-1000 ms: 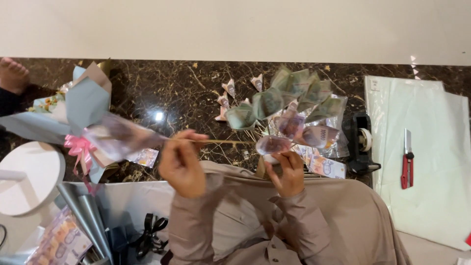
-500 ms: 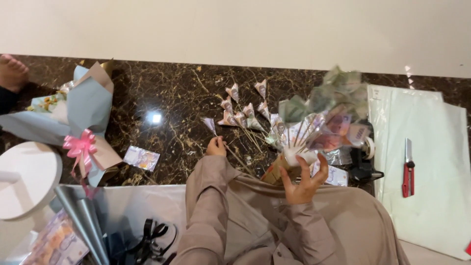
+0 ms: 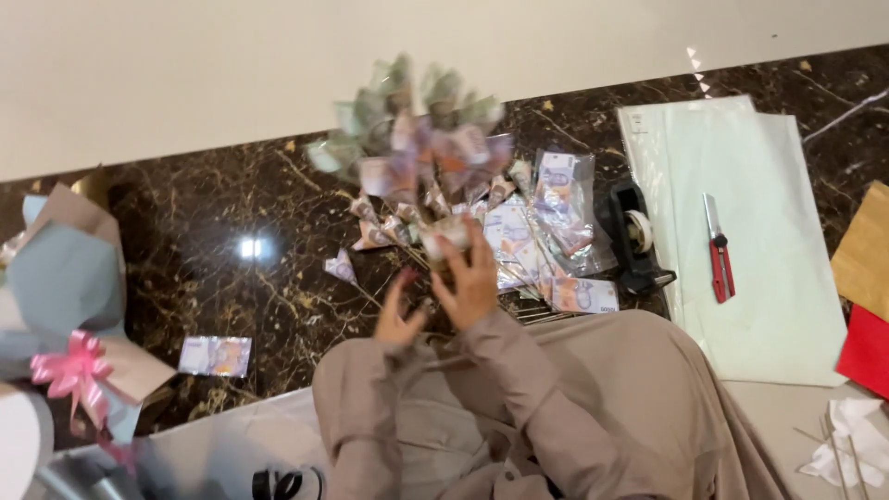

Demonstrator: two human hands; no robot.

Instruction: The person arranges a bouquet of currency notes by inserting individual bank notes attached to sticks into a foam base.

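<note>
Folded-banknote bouquet, blurred, stems gripped by right hand; left hand beside it, fingers loosely spread, holding nothing; loose banknote on dark marble floor.

Glossy marble floor (gold-veined); paper banknote bouquet; matt tissue sheets; satin ribbon.

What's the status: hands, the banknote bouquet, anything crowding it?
Right hand grips the banknote bouquet at its base, raised, blurred. Left hand open beside it, not gripping. Folded notes on sticks and bagged notes lie close underneath.
</note>
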